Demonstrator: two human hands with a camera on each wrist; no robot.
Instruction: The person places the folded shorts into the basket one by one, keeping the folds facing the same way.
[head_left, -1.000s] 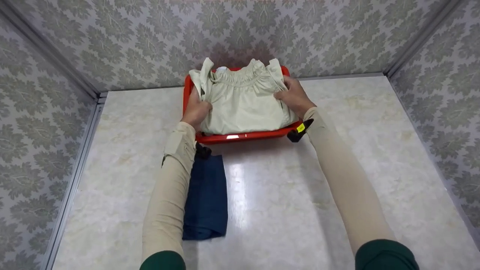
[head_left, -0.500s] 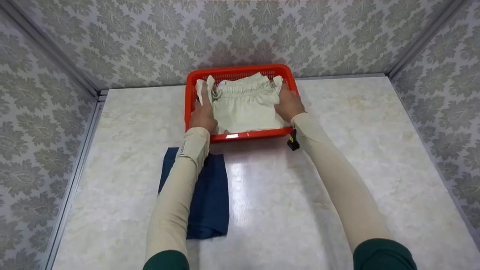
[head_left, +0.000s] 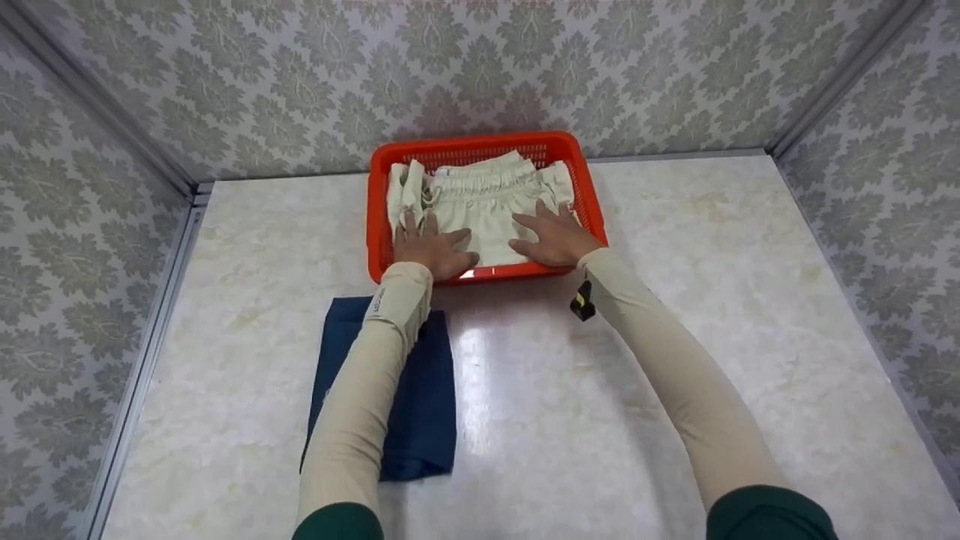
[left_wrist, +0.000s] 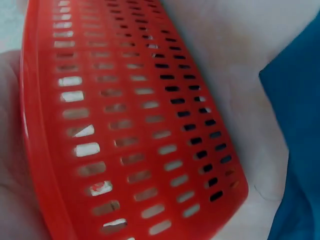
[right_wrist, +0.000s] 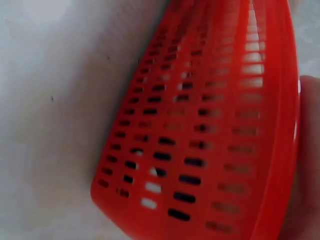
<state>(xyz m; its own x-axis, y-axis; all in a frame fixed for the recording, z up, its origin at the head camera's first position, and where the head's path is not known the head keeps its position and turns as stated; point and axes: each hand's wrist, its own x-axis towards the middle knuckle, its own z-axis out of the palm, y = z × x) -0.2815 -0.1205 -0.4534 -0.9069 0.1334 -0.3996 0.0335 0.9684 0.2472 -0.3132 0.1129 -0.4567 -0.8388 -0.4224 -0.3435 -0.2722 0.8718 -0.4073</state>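
Observation:
Cream clothing with a gathered elastic waistband, likely shorts, lies folded inside a red plastic basket at the back of the table. My left hand rests on the garment's left front with fingers spread, its heel over the basket's front rim. Opposite it, my right hand lies on the garment's right front, fingers also spread. Both wrist views are filled mostly by the slotted basket wall; in the right wrist view the basket's rim crosses in front of part of the hand.
A folded navy blue cloth lies on the marbled table, partly under my left forearm. Patterned walls enclose the back and both sides, and the basket stands close to the back one.
The cream garment has gone down into the basket from a raised position. Both hands have let go of its sides and now lie spread on top of it.

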